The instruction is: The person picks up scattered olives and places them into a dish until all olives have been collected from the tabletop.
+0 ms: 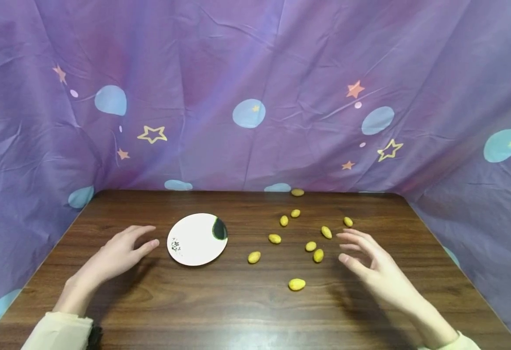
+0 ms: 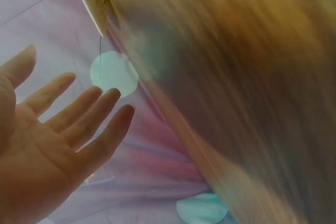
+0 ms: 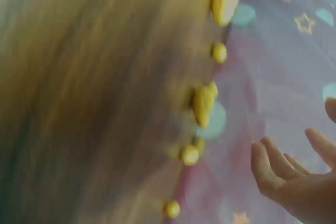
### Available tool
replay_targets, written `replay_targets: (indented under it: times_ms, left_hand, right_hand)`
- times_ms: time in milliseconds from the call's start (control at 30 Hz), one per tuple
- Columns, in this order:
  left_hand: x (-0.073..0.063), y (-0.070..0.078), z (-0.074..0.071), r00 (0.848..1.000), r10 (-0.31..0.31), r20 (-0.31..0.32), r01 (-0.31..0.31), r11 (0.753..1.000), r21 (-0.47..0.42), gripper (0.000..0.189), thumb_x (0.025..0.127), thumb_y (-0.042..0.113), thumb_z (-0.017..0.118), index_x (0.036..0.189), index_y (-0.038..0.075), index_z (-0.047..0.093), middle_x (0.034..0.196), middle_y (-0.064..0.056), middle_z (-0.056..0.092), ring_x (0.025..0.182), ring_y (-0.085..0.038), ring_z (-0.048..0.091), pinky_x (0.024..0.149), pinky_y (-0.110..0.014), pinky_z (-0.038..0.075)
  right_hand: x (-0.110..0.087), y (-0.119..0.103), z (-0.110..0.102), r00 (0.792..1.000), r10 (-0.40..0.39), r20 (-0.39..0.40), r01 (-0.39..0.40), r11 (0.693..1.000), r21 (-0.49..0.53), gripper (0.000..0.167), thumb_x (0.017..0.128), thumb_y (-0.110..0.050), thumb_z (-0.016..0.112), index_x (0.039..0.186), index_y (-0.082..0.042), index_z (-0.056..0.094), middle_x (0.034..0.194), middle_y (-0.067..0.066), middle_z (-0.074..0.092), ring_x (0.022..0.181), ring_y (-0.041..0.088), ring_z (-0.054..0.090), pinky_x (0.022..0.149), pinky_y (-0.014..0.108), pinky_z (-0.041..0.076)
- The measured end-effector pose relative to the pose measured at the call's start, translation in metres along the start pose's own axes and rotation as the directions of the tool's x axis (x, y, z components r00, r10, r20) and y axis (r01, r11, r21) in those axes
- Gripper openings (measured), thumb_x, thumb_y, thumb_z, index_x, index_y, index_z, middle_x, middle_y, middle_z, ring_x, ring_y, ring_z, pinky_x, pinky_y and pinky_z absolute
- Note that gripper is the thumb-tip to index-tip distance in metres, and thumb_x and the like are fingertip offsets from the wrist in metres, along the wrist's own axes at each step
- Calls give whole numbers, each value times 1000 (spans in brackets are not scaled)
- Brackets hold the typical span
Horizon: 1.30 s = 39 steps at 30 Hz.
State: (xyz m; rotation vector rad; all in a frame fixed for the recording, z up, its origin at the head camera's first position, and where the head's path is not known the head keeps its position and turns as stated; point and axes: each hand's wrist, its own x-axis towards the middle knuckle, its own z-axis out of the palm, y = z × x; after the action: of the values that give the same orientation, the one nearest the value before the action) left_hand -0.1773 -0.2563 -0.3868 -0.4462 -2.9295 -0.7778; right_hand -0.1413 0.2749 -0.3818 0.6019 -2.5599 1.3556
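A round white plate (image 1: 196, 240) with a dark green patch and a small plant print lies left of the table's middle. My left hand (image 1: 117, 253) hovers just left of it, fingers loosely extended and holding nothing. Several small yellow oval fruits, perhaps kumquats, are scattered to the right of the plate; one fruit (image 1: 296, 284) lies nearest the front. My right hand (image 1: 375, 265) hangs above the wood beside the right-hand fruits, with fingers slightly bent and apart. Close to its fingertips are a fruit (image 1: 326, 232) and another fruit (image 1: 318, 255). Neither palm holds anything in the wrist views.
All of this is on a dark brown wooden table (image 1: 220, 311). One fruit (image 1: 297, 192) lies at its far edge, against the purple cloth (image 1: 211, 160) printed with stars and blue spots. The cloth hangs behind the table and along both sides.
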Motion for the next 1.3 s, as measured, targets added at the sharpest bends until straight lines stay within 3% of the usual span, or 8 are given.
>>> replay_targets:
  times_ms: [300,400,667,767,900,1000,1133,1300]
  left_hand:
    - [23,3,11,994,43,97,-35,996,-85,45,95,21,62,127,-11,55,109,-22,67,98,-35,65,87,-53,52]
    - [30,4,12,991,49,126,-40,996,-75,42,94,20,62,124,-9,57,107,-20,68,101,-36,64,88,-53,51]
    - [46,4,13,977,3,212,9,998,-55,48,92,19,65,126,-12,53,109,-25,66,104,-39,61,88,-54,50]
    - [50,4,14,972,3,235,15,997,-74,46,90,17,66,125,-11,53,101,-21,67,94,-33,63,81,-48,52]
    - [54,5,17,971,7,239,21,994,-111,43,88,14,68,122,-9,55,87,-10,64,75,-21,58,66,-36,49]
    - [56,5,20,969,-20,246,59,987,-153,44,87,11,68,124,-9,53,86,-11,63,70,-20,57,62,-33,50]
    - [57,6,24,959,-74,273,154,947,-282,54,87,2,65,133,-13,42,92,-20,57,70,-25,59,60,-37,57]
    - [56,5,29,942,-110,318,257,845,-469,57,85,-8,58,137,-15,35,94,-22,50,73,-24,59,63,-40,60]
  right_hand:
    - [6,3,35,967,156,199,-213,928,305,40,93,-4,60,129,10,48,126,35,49,96,27,66,74,43,59]
    - [6,6,45,955,170,245,-243,920,307,42,90,0,62,128,11,48,126,35,47,92,25,66,71,40,59]
    - [1,12,61,936,154,317,-226,953,205,46,81,1,70,124,6,53,118,25,54,68,14,60,52,25,52]
    - [1,13,64,926,162,342,-233,956,177,48,80,-2,74,123,3,54,109,23,57,62,12,57,48,25,50]
    - [3,14,65,914,148,377,-220,963,154,50,78,-7,78,122,1,56,111,21,57,61,11,56,50,24,50]
    - [4,14,66,910,123,397,-184,975,121,50,77,-10,79,120,-1,58,115,18,56,63,10,57,53,24,51]
    - [6,13,68,908,94,409,-130,990,61,45,77,-13,80,117,-5,61,107,11,58,63,9,56,56,25,52]
    - [7,13,71,907,69,416,-85,996,20,38,76,-11,80,110,-10,63,98,5,59,62,7,54,54,24,50]
